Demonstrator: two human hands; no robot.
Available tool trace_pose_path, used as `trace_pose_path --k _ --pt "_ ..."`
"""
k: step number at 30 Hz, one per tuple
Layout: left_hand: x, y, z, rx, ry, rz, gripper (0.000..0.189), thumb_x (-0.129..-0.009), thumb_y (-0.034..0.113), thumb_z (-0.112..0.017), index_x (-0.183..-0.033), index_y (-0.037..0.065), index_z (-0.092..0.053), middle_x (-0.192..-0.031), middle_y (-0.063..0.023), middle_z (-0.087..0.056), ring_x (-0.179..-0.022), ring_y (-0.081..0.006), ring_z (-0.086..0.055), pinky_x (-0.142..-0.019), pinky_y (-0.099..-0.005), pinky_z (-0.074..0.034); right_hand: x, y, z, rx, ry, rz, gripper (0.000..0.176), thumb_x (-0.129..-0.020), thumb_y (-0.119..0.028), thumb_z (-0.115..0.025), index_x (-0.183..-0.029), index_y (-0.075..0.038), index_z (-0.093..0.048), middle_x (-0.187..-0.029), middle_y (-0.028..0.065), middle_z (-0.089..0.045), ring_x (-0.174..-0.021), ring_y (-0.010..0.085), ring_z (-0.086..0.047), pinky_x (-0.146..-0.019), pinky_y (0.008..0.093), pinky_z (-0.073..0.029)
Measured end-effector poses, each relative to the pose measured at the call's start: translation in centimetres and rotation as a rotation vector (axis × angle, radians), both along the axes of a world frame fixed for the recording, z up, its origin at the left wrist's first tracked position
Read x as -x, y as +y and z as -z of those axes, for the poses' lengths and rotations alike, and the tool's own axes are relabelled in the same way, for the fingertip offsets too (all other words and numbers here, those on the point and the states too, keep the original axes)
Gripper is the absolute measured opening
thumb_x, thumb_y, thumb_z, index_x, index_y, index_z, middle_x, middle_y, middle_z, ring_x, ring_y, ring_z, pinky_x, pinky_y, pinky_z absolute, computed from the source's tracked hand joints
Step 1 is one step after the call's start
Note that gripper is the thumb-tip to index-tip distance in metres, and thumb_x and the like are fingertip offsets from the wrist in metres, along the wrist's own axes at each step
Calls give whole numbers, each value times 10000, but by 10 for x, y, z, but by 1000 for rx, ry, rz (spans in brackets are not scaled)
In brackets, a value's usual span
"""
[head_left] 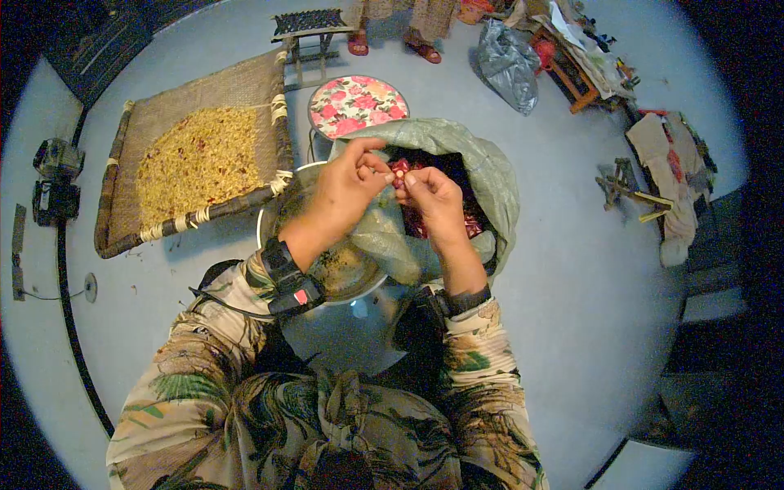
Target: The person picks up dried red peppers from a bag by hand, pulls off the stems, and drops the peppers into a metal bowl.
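My left hand (347, 184) and my right hand (437, 200) meet above an open green woven sack (494, 175). Between their fingertips is a small dark red dried pod (399, 173) with something pale showing in it. More dark red pods (472, 224) lie inside the sack, partly in shadow. Beneath my left forearm is a round metal basin (347, 273) with yellowish bits on its bottom. Fingers of both hands are pinched at the pod.
A framed woven tray (273, 90) at the left holds yellow seeds. Behind the sack stand a floral round stool (358, 106) and a dark stool (310, 24). A person's sandalled feet (423, 51) and a grey plastic bag (506, 65) are farther back.
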State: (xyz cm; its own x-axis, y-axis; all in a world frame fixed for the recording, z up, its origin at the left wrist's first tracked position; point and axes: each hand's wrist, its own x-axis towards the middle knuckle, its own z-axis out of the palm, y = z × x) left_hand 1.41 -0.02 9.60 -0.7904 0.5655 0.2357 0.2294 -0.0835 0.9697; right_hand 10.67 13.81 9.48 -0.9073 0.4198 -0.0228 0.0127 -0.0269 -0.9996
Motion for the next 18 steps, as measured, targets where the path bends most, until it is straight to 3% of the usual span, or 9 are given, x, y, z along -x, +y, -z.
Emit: trace_pose_path --k 4,7,10,18 --pt "-4 -3 -4 100 170 -51 457 -760 33 -685 -1180 45 -503 -796 -63 -632 -642 -97 -564 -577 -256 -473 2 -1 6 -177 27 22 135 -891 -148 -593 -894 -13 -597 -844 35 -628 -740 105 -597 -714 247 -496" --pt "-4 -5 -11 172 120 -35 483 -763 28 -695 -1204 60 -501 -828 -48 -635 -684 -81 -573 -632 -233 -484 1 -4 8 -241 91 6 132 -885 -139 -596 -884 -8 -599 -821 29 -622 -736 98 -585 -694 236 -479" --pt "-3 -6 -10 153 78 9 518 -756 10 -695 -1228 56 -487 -840 -62 -645 -700 -95 -595 -648 -235 -494 -1 -9 3 -343 82 47 141 -865 -152 -596 -849 -11 -598 -754 45 -627 -679 124 -575 -629 279 -465" --pt "6 -8 2 -43 -265 171 636 -737 -11 -704 -1291 -23 -393 -854 -97 -621 -761 -134 -616 -704 -237 -504 0 -13 16 -412 68 79 147 -829 -167 -613 -819 -22 -596 -738 82 -625 -661 153 -586 -592 298 -467"
